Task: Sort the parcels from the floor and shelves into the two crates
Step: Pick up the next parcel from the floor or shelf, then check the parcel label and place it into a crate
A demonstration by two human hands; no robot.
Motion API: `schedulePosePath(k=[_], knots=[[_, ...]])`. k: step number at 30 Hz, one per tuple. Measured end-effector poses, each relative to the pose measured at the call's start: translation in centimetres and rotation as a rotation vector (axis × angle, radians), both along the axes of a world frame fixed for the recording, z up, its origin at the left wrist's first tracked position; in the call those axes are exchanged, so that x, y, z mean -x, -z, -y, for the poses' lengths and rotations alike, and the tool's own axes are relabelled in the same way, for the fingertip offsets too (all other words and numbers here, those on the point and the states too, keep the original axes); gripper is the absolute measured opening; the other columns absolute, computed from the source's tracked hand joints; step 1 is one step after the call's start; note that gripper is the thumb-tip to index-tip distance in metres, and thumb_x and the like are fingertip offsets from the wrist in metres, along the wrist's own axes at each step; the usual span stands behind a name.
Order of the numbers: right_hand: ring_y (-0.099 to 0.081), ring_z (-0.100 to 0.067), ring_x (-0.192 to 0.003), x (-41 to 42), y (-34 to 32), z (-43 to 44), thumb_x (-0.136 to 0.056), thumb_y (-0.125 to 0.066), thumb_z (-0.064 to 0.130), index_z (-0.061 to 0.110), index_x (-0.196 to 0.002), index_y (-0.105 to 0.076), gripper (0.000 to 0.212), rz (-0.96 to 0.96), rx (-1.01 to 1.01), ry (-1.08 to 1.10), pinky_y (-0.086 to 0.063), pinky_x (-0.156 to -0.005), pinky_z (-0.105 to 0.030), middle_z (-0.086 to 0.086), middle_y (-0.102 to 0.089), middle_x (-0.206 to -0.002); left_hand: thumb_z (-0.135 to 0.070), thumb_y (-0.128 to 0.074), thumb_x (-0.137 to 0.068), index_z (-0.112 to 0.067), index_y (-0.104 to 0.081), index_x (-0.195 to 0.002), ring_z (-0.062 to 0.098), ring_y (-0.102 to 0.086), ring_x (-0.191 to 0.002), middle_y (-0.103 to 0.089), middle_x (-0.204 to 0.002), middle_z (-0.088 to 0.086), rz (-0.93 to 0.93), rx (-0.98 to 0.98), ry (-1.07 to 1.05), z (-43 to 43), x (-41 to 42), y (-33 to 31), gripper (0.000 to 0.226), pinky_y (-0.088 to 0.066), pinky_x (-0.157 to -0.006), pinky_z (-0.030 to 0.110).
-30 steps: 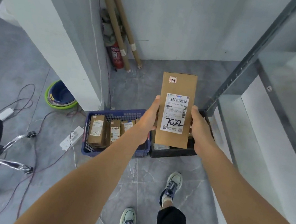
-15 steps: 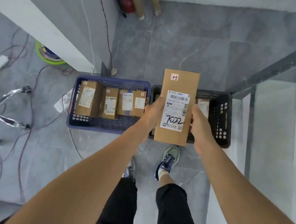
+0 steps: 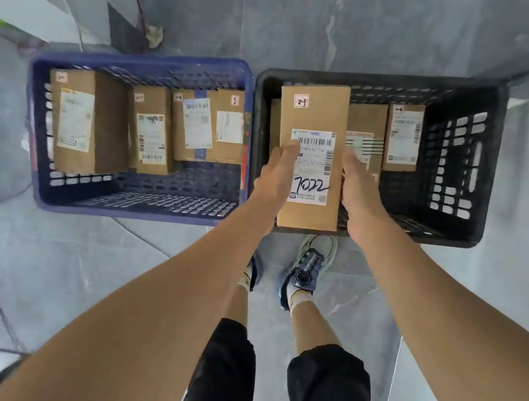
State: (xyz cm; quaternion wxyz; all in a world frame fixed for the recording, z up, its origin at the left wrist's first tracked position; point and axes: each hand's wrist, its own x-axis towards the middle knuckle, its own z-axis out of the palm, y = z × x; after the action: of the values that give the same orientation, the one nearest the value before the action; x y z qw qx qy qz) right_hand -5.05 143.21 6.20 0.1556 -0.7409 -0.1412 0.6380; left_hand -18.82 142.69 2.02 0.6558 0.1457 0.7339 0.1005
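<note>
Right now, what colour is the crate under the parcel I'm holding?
Black. The crate under the parcel shows best in the head view.

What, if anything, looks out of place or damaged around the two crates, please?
Nothing stands out. The stored parcels stand in rows in the blue crate and black crate, and the held parcel between the left hand and right hand looks undented.

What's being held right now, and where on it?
One cardboard parcel, gripped by its long sides: left hand on the left side, right hand on the right.
</note>
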Motion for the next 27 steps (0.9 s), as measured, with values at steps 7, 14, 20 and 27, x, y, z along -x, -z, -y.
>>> schedulePosePath(k=[7,14,20,27], knots=[[-0.057,0.004,-0.091,1.8,8.8,-1.4,-0.112,-0.037,0.047,0.041,-0.095,-0.058,0.028,-0.038,-0.013,0.07,-0.043,-0.088,-0.028,0.021,-0.063,-0.1,-0.082,-0.025,-0.069,-0.032,-0.031,-0.155,0.036,-0.033,-0.145,-0.038,-0.158,0.007,-0.116,-0.106,0.211,-3.0,-0.2,4.3,0.099,-0.027,-0.115,0.062],[-0.066,-0.005,-0.103,2.8,13.0,-2.6,-0.109,-0.04,0.055,0.038,-0.105,-0.072,0.037,-0.087,-0.001,0.039,-0.048,-0.08,-0.026,0.017,-0.073,-0.106,-0.047,-0.038,-0.106,-0.022,-0.015,-0.163,0.029,-0.005,-0.155,-0.002,-0.17,0.005,-0.215,-0.151,0.383,-3.1,-0.5,7.6,0.066,-0.014,-0.123,0.047],[-0.058,-0.017,-0.133,2.8,14.0,-2.7,-0.102,-0.037,0.07,0.031,-0.144,-0.063,0.063,-0.065,0.023,0.029,-0.04,-0.119,-0.048,0.004,-0.065,-0.144,-0.045,-0.034,-0.106,-0.027,-0.01,-0.163,0.023,0.0,-0.154,0.009,-0.171,-0.003,-0.262,-0.127,0.427,-2.1,-1.2,9.1,0.065,-0.01,-0.122,0.046],[-0.055,-0.017,-0.137,3.0,14.0,-2.7,-0.097,-0.034,0.079,0.038,-0.141,-0.064,0.068,-0.099,0.01,-0.035,-0.038,-0.121,-0.05,0.007,-0.062,-0.147,-0.053,-0.036,-0.101,-0.022,-0.027,-0.16,0.025,-0.001,-0.154,-0.008,-0.17,0.008,-0.503,-0.167,0.785,0.6,-1.4,14.8,0.068,-0.005,-0.122,0.048]])
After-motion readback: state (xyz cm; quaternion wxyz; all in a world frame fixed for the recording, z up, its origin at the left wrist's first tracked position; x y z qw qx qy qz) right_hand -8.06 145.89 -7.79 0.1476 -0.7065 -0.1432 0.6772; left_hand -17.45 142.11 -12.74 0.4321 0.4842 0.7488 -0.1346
